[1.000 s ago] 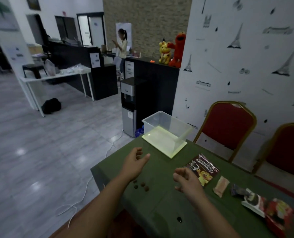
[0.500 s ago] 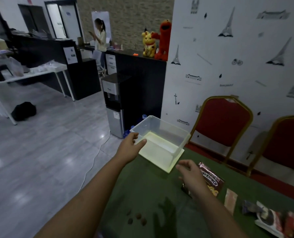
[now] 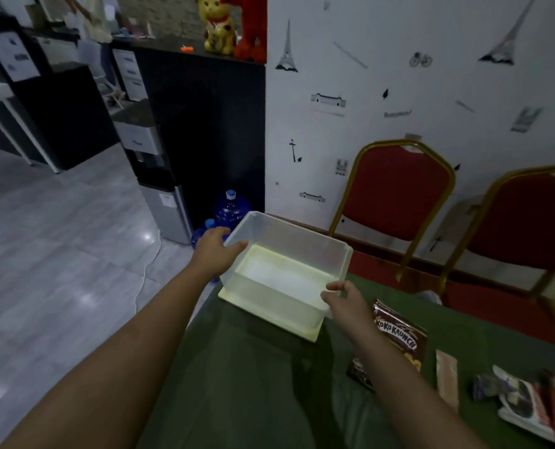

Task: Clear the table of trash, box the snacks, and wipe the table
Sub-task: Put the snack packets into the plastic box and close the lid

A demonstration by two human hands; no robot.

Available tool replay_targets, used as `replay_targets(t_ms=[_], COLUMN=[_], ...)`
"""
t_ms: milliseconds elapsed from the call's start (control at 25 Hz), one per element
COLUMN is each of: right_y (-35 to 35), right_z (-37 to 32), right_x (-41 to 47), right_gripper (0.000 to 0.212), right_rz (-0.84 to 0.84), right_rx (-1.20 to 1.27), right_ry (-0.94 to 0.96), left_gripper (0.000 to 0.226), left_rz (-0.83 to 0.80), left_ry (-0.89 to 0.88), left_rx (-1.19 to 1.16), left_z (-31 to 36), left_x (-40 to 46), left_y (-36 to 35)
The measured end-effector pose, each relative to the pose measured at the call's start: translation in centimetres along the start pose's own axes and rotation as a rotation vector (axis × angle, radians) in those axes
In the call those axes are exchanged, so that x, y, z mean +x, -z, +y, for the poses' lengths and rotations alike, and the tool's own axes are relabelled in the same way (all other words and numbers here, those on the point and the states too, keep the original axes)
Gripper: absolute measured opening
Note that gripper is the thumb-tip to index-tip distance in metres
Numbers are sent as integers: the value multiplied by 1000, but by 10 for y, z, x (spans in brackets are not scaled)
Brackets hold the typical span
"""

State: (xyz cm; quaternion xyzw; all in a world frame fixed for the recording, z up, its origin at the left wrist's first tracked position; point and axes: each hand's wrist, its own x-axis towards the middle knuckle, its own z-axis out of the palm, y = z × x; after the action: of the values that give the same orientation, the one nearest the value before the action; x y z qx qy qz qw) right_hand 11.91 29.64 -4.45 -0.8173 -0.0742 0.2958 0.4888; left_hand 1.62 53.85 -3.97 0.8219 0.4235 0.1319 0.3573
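A clear plastic box point(image 3: 289, 234) stands on a pale lid point(image 3: 266, 314) at the far left corner of the green table point(image 3: 253, 377). My left hand point(image 3: 216, 252) grips the box's left wall, thumb over the rim and fingers outside. My right hand point(image 3: 344, 301) is at the box's near right corner, fingers apart and just touching it. To the right of that hand lies a brown Koko Krunch packet point(image 3: 404, 335), then a pink wrapper point(image 3: 446, 375). More snack packets point(image 3: 525, 406) lie at the right edge.
Two red chairs with gold frames point(image 3: 396, 192) point(image 3: 525, 225) stand behind the table against a white wall. Blue water bottles point(image 3: 231, 207) and a water dispenser point(image 3: 159, 186) stand on the floor left of the box. Open tiled floor lies at left.
Both hands have reached forward to the box. The left went from near the rim to gripping the left wall, the right moved up to the near right corner. The view came closer.
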Motion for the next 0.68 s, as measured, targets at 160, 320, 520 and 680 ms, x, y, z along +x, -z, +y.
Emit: replay_targets(t_ms=[160,320,520,680], right_y=[1,2,6,33], right_z=[-3,0,2,7], right_x=[5,2,-10,-43], right_gripper=[16,16,18,18], right_rz=[21,10,18,43], right_rx=[11,3,55,141], right_ry=[-25,-6,24,72], left_gripper=[64,64,57,48], left_rz=[-101,-110,-41,20], left_ry=[46,95,117,77], left_rx=[-2,-15,-117,-208], left_z=[-4,-5,0,15], left_x=[19,26,17,-14], left_y=[-16,-25,-16,-10])
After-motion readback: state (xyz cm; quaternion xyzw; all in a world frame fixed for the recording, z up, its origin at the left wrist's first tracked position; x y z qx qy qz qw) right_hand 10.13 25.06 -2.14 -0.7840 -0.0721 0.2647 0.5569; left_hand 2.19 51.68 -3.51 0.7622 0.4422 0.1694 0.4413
